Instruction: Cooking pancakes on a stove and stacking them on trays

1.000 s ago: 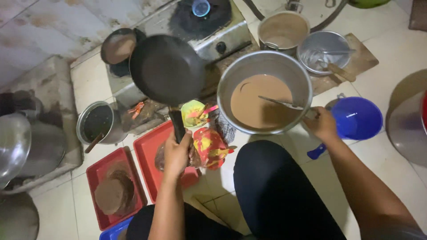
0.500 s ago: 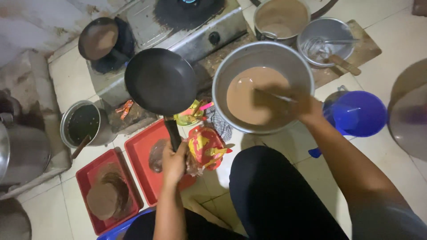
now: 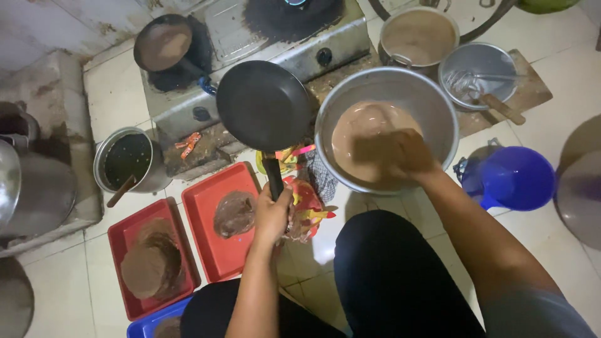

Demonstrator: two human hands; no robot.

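Clenched around the black handle, the left hand [image 3: 273, 216] is seen gripping a dark frying pan [image 3: 263, 105], which is held level above the floor, between the gas stove [image 3: 282, 44] and the big steel batter bowl [image 3: 388, 128]. The fingers are wrapped fully round the handle, with no gap showing. The right hand [image 3: 400, 153] is lowered into the bowl, over the light brown batter [image 3: 363, 134]; it is blurred, so whether it is closed on anything cannot be told.

Just beside the left hand, on the tiled floor, a crumpled packet in red, yellow and green [image 3: 303, 200] is seen, with a second yellow-green wrapper [image 3: 285, 158] lying under the pan's rim. A small orange scrap [image 3: 188, 144] lies near the stove's front edge.

Left of the packet, a red tray [image 3: 203, 194] holds one brown pancake [image 3: 235, 214], and a second red tray [image 3: 122, 300] just beside it carries a stack of them. A blue tray corner [image 3: 147, 324] shows at the bottom edge. A smaller pan [image 3: 164, 42] sits on the stove's left burner. A blue jug [image 3: 510, 178] stands right of the bowl.
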